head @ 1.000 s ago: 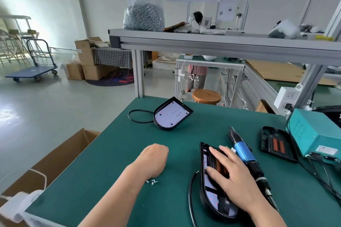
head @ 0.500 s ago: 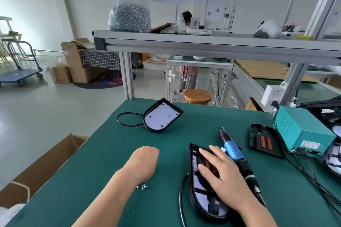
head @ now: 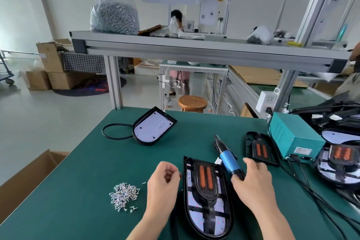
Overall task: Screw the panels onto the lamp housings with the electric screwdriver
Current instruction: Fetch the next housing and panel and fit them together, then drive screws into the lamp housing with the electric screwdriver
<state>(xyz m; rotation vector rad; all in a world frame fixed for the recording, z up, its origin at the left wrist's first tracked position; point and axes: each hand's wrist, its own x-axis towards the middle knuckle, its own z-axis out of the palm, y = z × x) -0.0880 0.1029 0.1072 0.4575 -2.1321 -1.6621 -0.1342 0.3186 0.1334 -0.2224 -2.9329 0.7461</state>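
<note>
1. Landmark: the near lamp housing (head: 208, 220), lying flat on the green table (head: 87, 161) with its long axis running away from the person. The black panel (head: 205, 179) with two orange strips sits in it, toward its far end.
2. The electric screwdriver (head: 228, 160) lies on the table just beside the housing's far right edge. Its long axis runs slantwise: bit end away and a little left, black rear collar toward the person and right.
3. The right hand (head: 255, 185) is at that rear collar, right of the housing. The thumb touches the collar and the fingers arch over it, spread. They do not look wrapped round it yet.
4. The left hand (head: 163, 183) hovers just left of the housing's far end. Fingers are curled toward the thumb. Cannot tell if a screw is pinched there.
5. Loose screws (head: 124, 195) are heaped left of the housing, beyond the left hand.
6. Judgement: the tool is the right hand's to take. It lies on that side with its handle end nearest. Once lifted, it must swing left over the panel and tip bit-down.
7. Also present: a second housing (head: 153, 126) far left of the landmark, a spare panel (head: 261, 150) beyond the screwdriver to the right, and a teal box (head: 294, 138) further right.
</note>
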